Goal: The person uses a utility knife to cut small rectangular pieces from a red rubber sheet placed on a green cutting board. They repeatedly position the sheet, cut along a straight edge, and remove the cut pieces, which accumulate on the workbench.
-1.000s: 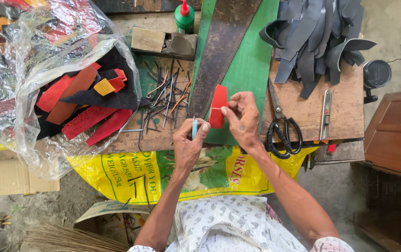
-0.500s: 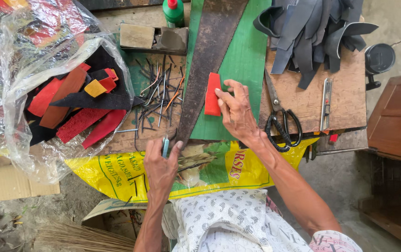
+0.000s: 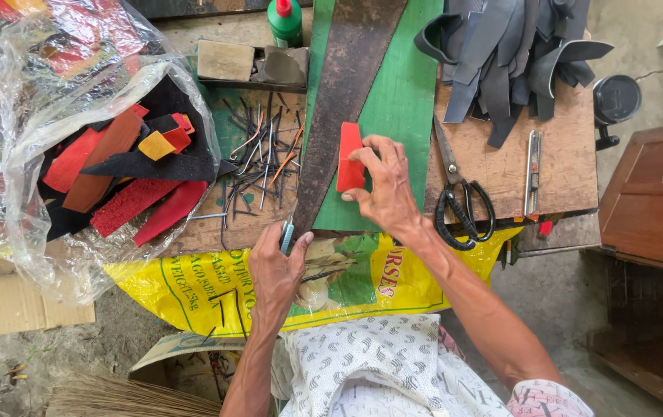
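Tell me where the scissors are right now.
In the head view, the scissors lie on the wooden board, just right of the right hand, left of the utility knife.

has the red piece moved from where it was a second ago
Yes. The red piece was held up at the green mat's near edge; now the right hand presses it flat further up the mat.

Small craft workshop: worn wooden bench [image 3: 501, 166] strewn with loose steel nails [image 3: 258, 166], black-handled scissors [image 3: 459, 197], dark rubber strips [image 3: 509, 54], red foam offcuts [image 3: 127, 205].
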